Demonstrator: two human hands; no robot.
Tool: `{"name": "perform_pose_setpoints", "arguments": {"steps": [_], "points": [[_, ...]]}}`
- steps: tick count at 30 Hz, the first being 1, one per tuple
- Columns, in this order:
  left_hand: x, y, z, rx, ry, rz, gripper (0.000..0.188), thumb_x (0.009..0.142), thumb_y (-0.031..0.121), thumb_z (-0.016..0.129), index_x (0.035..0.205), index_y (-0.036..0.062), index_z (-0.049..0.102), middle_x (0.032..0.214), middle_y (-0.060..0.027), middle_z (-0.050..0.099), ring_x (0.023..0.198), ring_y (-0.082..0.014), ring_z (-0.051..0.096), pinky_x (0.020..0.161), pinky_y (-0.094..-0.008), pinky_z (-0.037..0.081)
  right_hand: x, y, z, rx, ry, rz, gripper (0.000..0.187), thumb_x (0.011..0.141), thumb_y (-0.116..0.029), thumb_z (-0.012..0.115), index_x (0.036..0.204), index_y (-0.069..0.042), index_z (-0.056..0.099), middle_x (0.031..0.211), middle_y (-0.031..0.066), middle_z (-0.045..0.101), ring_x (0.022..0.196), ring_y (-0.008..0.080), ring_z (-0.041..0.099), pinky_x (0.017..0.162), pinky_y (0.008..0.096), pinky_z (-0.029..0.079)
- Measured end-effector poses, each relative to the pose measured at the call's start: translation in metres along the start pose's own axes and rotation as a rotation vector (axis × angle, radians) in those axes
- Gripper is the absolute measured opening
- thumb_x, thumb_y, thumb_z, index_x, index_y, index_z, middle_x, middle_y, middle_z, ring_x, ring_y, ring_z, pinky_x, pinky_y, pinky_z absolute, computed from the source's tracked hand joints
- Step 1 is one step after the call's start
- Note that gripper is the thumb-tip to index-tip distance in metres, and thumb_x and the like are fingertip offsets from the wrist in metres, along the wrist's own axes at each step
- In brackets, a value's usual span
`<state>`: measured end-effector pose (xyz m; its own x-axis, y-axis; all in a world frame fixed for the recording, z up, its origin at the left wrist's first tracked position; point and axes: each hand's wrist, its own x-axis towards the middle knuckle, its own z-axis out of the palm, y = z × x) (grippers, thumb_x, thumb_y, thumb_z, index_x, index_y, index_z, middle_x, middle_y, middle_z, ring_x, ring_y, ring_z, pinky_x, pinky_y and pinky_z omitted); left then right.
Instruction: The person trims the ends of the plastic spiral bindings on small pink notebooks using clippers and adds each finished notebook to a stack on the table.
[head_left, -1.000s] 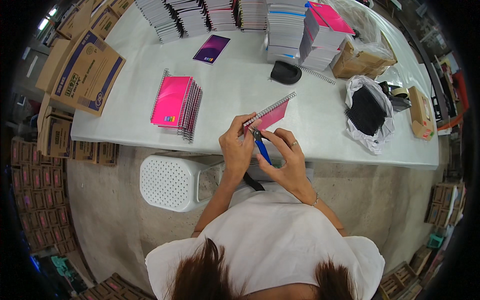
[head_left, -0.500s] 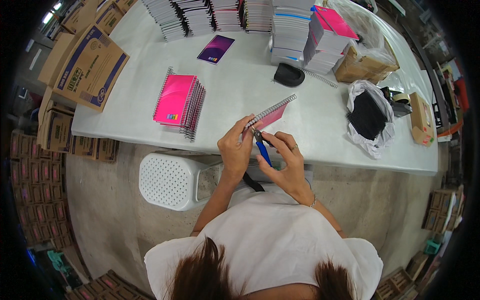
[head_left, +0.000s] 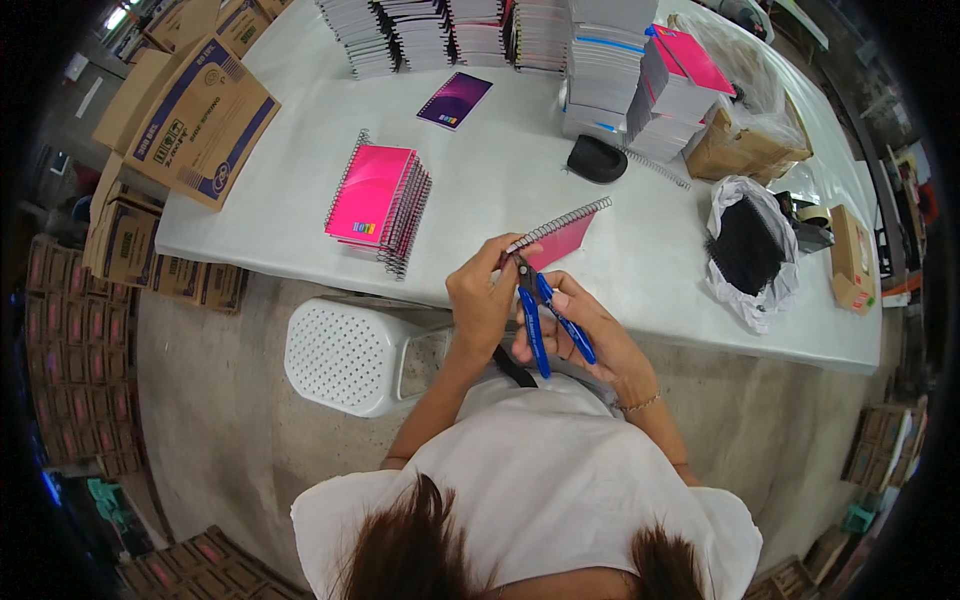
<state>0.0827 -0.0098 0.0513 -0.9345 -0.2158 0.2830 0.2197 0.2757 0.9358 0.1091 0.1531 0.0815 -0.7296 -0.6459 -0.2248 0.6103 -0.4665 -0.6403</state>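
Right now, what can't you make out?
Head view:
Near end of the pink-covered, wire-bound notebook: hidden by the left hand.
Tips of the blue-handled metal cutters: too small to tell what they touch.
Tops of the back row's white-paged notebook stacks: cut off by the upper edge.

The one view comes from the left of two wide fisheye cameras worn on the person's head, facing steeply down and a little forward, the picture upright and unmirrored. Nearest the lens, along the lower edge, are the wearer's hair (head_left: pixel 410 550) and white shirt (head_left: pixel 550 470). The hands (head_left: pixel 480 308) sit close in, near the middle. Beyond them the view spans the table (head_left: pixel 280 200), cut off at the top edge, with floor (head_left: pixel 225 380) on both sides; straight edges bow toward the dark rim.
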Motion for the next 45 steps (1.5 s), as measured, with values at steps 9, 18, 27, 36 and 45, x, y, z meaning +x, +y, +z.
{"name": "perform_pose_setpoints", "arguments": {"steps": [9,18,27,36,45], "points": [[0.095,0.028,-0.146,-0.104,0.238,-0.072,0.029,0.097,0.015,0.071,0.120,-0.0033,0.067,0.089,-0.0019,0.069,0.077,-0.0063,0.060,0.074,-0.0210,0.050,-0.010,-0.040,-0.112,-1.590,0.872,-0.688,0.039,0.096,-0.015,0.063,0.133,-0.004,0.056,0.114,0.0189,0.055,0.101,0.0314,0.056,0.090,0.0407,0.045],[0.198,0.037,-0.196,0.254,-0.315,0.094,0.043,0.099,0.020,0.044,0.134,0.0039,0.064,0.099,-0.0013,0.066,0.085,-0.0091,0.057,0.079,-0.0215,0.046,-0.019,-0.038,-0.168,-1.945,1.116,-0.711,0.037,0.096,-0.017,0.063,0.131,-0.006,0.059,0.123,0.0199,0.054,0.112,0.0369,0.052,0.098,0.0465,0.040],[0.221,-0.028,-0.132,0.522,-0.717,0.205,0.040,0.089,0.013,0.043,0.109,0.0035,0.077,0.101,-0.0142,0.071,0.087,-0.0247,0.060,0.088,-0.0340,0.048,-0.020,-0.036,-0.170,-1.913,1.118,-0.681,0.039,0.096,-0.019,0.064,0.133,-0.008,0.059,0.128,0.0210,0.053,0.117,0.0379,0.050,0.103,0.0480,0.037],[0.216,-0.057,-0.117,0.625,-0.585,0.407,0.034,0.086,0.013,0.050,0.097,0.0157,0.082,0.095,-0.0081,0.053,0.096,-0.0259,0.057,0.095,-0.0371,0.046,-0.019,-0.036,-0.168,-1.920,1.111,-0.720,0.039,0.097,-0.019,0.063,0.133,-0.007,0.059,0.128,0.0217,0.054,0.114,0.0389,0.052,0.101,0.0473,0.039],[0.212,-0.059,-0.118,0.621,-0.534,0.433,0.025,0.086,0.016,0.059,0.096,0.0121,0.081,0.094,-0.0080,0.049,0.094,-0.0249,0.052,0.091,-0.0368,0.044,-0.020,-0.037,-0.168,-1.915,1.111,-0.723,0.038,0.096,-0.019,0.064,0.132,-0.006,0.060,0.126,0.0210,0.054,0.114,0.0378,0.052,0.101,0.0464,0.040]]}}
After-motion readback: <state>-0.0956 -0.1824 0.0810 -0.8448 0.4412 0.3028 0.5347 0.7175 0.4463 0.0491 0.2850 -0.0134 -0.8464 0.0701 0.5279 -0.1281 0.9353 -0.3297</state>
